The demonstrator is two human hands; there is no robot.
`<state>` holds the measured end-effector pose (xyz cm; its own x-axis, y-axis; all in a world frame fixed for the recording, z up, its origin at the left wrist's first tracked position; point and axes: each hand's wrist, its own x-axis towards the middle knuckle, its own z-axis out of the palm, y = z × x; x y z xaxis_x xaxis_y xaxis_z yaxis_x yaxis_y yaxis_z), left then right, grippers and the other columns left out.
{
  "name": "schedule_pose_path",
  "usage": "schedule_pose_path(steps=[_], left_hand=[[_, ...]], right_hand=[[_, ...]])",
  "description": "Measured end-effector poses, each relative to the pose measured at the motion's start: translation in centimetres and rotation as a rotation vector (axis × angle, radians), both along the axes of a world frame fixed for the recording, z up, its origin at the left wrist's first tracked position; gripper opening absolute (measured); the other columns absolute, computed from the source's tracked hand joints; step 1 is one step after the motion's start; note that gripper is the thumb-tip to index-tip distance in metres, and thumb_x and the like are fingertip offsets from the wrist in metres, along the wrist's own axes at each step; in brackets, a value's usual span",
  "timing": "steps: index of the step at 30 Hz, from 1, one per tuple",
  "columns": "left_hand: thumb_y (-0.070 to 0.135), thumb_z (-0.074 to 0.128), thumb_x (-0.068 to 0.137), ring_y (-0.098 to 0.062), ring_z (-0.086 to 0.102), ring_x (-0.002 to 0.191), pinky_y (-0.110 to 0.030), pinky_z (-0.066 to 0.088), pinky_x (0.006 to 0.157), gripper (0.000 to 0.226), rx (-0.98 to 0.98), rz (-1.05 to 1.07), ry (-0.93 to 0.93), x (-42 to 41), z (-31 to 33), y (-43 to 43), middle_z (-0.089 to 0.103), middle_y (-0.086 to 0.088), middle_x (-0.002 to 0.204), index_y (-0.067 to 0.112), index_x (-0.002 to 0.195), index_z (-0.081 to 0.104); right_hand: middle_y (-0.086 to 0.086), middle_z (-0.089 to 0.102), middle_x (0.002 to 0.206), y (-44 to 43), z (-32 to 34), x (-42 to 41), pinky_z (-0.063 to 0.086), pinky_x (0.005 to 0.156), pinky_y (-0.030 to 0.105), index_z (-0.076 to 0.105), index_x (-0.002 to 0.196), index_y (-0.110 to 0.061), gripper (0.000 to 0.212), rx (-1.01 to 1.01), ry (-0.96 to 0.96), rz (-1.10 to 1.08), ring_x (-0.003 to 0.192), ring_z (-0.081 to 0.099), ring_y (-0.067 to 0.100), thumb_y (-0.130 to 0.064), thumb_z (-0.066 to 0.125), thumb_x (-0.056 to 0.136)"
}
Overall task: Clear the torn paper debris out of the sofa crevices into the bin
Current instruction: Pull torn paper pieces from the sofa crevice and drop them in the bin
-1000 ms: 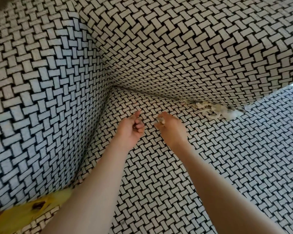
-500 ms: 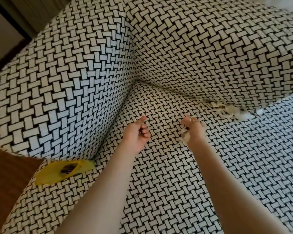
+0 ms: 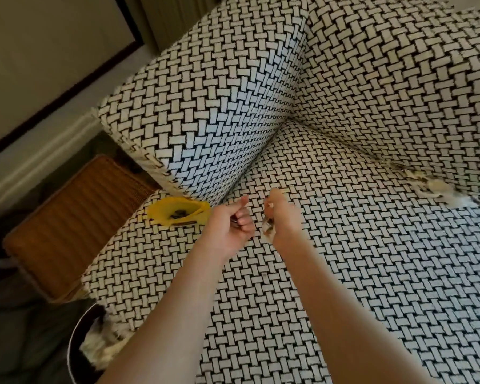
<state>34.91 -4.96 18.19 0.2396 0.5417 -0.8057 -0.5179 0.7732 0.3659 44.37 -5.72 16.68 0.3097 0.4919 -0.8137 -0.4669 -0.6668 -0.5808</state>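
Seat [image 3: 372, 273] open across its middle; armrest [image 3: 205, 106] walls the left, backrest [image 3: 399, 79] the far side; yellow packet [image 3: 164, 214] by armrest; bin [image 3: 72, 347] off front-left corner.

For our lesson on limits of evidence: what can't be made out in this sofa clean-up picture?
Head view:
Bin: cut off by the bottom edge and left forearm.
Paper scraps in the right hand: blurred, covered by fingers.
Left hand: curled fingers hide its contents.
Crevice debris: depth hidden by backrest.

Sofa seat [image 3: 372, 273]: yellow packet [image 3: 178, 213] at left edge, paper scraps [image 3: 438, 189] far right.
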Motion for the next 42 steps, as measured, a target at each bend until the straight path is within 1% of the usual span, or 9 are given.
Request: schedule_pose_path(steps=[8,13,16,22,25,29,34,36,42], left_hand=[[0.006,0.034,0.096,-0.008,0.042,0.05,-0.014,0.037,0.041,0.025,0.045,0.25,0.103,-6.5,1.3,-1.0,0.049,-0.001,0.057,0.006,0.083,0.056],[-0.002,0.044,0.092,-0.015,0.059,0.08,-0.023,0.057,0.073,0.021,0.105,0.306,0.038,-9.3,2.5,-1.6,0.056,-0.015,0.098,-0.006,0.11,0.054],[-0.005,0.045,0.091,-0.023,0.059,0.099,-0.034,0.052,0.091,0.034,0.09,0.401,0.029,-10.2,2.9,-1.1,0.053,-0.02,0.117,-0.008,0.125,0.046],[0.01,0.056,0.092,-0.019,0.054,0.113,-0.012,0.049,0.084,0.027,0.012,0.342,0.287,-10.2,3.5,-0.2,0.059,-0.003,0.115,0.004,0.117,0.059],[0.0,0.036,0.096,-0.034,0.044,0.125,-0.029,0.045,0.1,0.034,-0.007,0.264,0.28,-10.3,4.3,0.3,0.045,-0.023,0.135,-0.008,0.129,0.041],[-0.007,0.041,0.095,-0.04,0.033,0.132,-0.002,0.023,0.073,0.043,0.042,0.259,0.392,-10.2,4.0,1.2,0.032,-0.035,0.142,-0.021,0.134,0.029],[-0.002,0.033,0.096,-0.033,0.034,0.135,-0.034,0.042,0.097,0.035,0.067,0.24,0.291,-10.2,4.4,1.6,0.037,-0.024,0.144,-0.002,0.13,0.041],[0.0,0.031,0.096,-0.036,0.04,0.131,-0.036,0.042,0.099,0.022,0.084,0.207,0.181,-10.5,4.1,1.3,0.05,-0.025,0.126,-0.003,0.111,0.047],[0.014,0.032,0.099,-0.022,0.051,0.122,-0.032,0.039,0.099,0.037,0.269,0.176,0.114,-11.9,2.8,-1.7,0.056,-0.01,0.13,0.012,0.134,0.043]], right_hand=[[0.0,0.047,0.058,-0.4,1.2,-6.9,0.036,0.05,0.025,0.055,0.063,-0.01,0.023,0.09,0.016,0.203,0.051,0.039,0.011,-0.015,0.052,0.086],[-0.002,0.049,0.067,-0.7,1.1,-8.5,0.037,0.033,0.011,0.065,0.104,-0.007,0.02,0.153,-0.037,0.364,0.054,0.044,0.007,-0.011,0.05,0.09],[0.001,0.052,0.074,-0.9,1.4,-9.2,0.035,0.04,0.016,0.065,0.103,-0.009,0.019,0.154,-0.011,0.364,0.056,0.041,0.007,-0.017,0.057,0.088],[0.005,0.05,0.069,-0.6,1.3,-9.7,0.034,0.048,0.023,0.057,0.077,-0.018,0.012,0.122,-0.031,0.438,0.054,0.044,0.012,-0.014,0.057,0.088],[0.004,0.045,0.064,-0.4,1.2,-9.8,0.029,0.045,0.023,0.055,0.082,-0.014,0.012,0.146,-0.051,0.5,0.047,0.038,0.013,-0.005,0.052,0.089],[-0.007,0.045,0.039,-0.1,0.8,-9.7,0.025,0.038,0.019,0.054,0.091,-0.013,0.015,0.083,0.149,0.311,0.037,0.033,0.008,-0.019,0.062,0.08],[-0.007,0.04,0.031,0.0,0.3,-9.6,0.023,0.032,0.012,0.057,0.111,-0.011,0.03,0.096,0.256,0.268,0.024,0.029,0.005,-0.017,0.058,0.081],[-0.007,0.037,0.033,-0.1,0.2,-9.6,0.022,0.034,0.013,0.059,0.108,-0.013,0.027,0.116,0.324,0.228,0.027,0.027,0.007,-0.017,0.058,0.081],[-0.008,0.035,0.034,-1.1,0.3,-11.0,0.025,0.034,0.012,0.059,0.09,-0.013,0.014,0.216,0.461,0.176,0.027,0.03,0.006,-0.02,0.047,0.088]])
